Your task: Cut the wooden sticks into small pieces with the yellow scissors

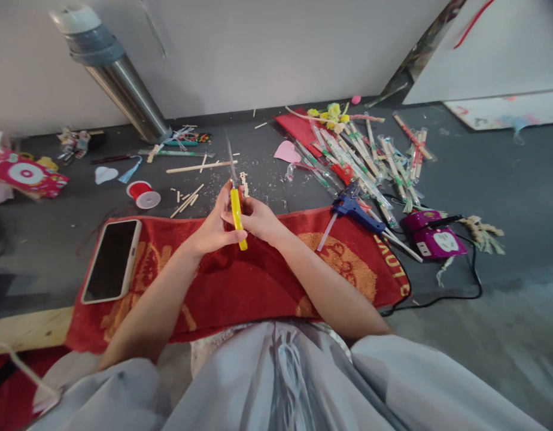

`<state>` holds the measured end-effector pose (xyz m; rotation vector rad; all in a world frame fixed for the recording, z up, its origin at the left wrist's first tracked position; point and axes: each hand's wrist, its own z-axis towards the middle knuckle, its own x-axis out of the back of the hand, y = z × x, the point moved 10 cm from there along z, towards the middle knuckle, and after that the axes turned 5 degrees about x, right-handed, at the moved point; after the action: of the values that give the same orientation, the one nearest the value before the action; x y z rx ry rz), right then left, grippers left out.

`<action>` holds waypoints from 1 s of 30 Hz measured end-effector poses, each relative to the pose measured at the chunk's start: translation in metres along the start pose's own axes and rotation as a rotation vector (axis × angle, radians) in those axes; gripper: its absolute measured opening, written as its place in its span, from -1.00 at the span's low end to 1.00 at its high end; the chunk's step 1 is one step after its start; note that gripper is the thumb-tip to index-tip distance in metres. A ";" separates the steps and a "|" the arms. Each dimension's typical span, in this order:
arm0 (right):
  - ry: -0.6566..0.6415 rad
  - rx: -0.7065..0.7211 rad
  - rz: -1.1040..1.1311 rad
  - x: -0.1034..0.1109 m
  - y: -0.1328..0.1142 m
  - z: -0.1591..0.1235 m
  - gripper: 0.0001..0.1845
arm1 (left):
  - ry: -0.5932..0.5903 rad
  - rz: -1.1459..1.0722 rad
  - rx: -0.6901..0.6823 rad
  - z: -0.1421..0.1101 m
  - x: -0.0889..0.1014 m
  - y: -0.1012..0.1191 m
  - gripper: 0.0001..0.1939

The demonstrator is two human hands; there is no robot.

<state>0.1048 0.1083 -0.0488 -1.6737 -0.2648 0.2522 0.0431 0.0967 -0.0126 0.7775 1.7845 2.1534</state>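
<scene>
**Yellow-handled blade (pixel 237 212) in left hand (pixel 210 232)**

Fingers wrap the handle above the red towel (pixel 254 278); the tip points towards the grey wall (pixel 267 54). The right hand (pixel 261 222) curls close beside it (whether gripping anything, I cannot tell).

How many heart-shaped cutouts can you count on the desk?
2: a white heart left of the red spool, and a pink heart beside the red packet. The small pink piece at the back is unclear; more may be hidden.
</scene>
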 end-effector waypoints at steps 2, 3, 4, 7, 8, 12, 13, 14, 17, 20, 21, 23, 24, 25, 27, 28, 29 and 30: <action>0.001 -0.007 0.002 0.000 0.001 0.000 -0.59 | -0.002 -0.001 0.001 0.000 0.000 0.000 0.17; 0.001 -0.007 0.006 -0.001 0.000 0.000 -0.59 | -0.001 -0.002 0.002 0.000 0.000 -0.002 0.17; 0.001 -0.007 0.013 -0.001 0.000 -0.001 -0.60 | -0.002 -0.003 0.005 0.000 0.001 -0.004 0.18; -0.002 0.002 0.041 -0.002 -0.001 -0.002 -0.62 | 0.001 -0.011 0.022 -0.001 0.003 -0.011 0.18; -0.001 0.005 0.042 -0.002 -0.001 -0.002 -0.62 | 0.002 -0.016 0.026 -0.002 0.004 -0.013 0.18; 0.006 0.034 -0.007 -0.001 0.002 0.000 -0.60 | -0.002 -0.027 0.016 -0.002 0.004 -0.013 0.17; 0.007 0.048 -0.018 0.000 0.003 0.001 -0.60 | -0.003 -0.023 0.009 -0.002 0.003 -0.012 0.16; 0.006 0.063 -0.026 0.000 0.004 0.001 -0.59 | -0.001 -0.017 0.002 -0.002 0.003 -0.010 0.16; 0.004 0.098 -0.035 -0.001 0.005 0.002 -0.58 | 0.001 -0.008 0.005 -0.002 0.002 -0.009 0.15; 0.005 0.118 -0.048 -0.001 0.005 0.002 -0.58 | -0.007 -0.011 0.017 -0.002 0.002 -0.009 0.15; 0.006 0.119 -0.057 -0.001 0.005 0.003 -0.59 | -0.007 -0.007 0.014 -0.002 0.002 -0.009 0.14; 0.016 0.111 -0.081 0.000 0.007 0.003 -0.61 | 0.009 0.013 -0.008 -0.002 0.002 -0.008 0.14; 0.026 0.107 -0.097 0.001 0.007 0.003 -0.62 | 0.033 0.027 -0.028 -0.002 0.004 -0.006 0.12; 0.036 0.107 -0.114 0.003 0.007 0.003 -0.63 | 0.070 0.045 -0.055 -0.002 0.006 -0.004 0.08; 0.062 0.117 -0.154 0.008 0.004 0.002 -0.65 | 0.190 0.091 -0.112 -0.003 0.014 0.003 -0.07; 0.074 0.127 -0.178 0.010 0.001 0.001 -0.65 | 0.271 0.124 -0.138 -0.005 0.020 0.007 -0.16; 0.089 0.138 -0.207 0.014 -0.002 0.000 -0.65 | 0.359 0.167 -0.157 -0.009 0.025 0.012 -0.26; 0.100 0.148 -0.242 0.017 -0.007 -0.002 -0.64 | 0.449 0.222 -0.168 -0.013 0.031 0.017 -0.36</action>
<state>0.1215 0.1126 -0.0423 -1.4866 -0.3615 0.0063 0.0129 0.0977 0.0101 0.4981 1.7397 2.7600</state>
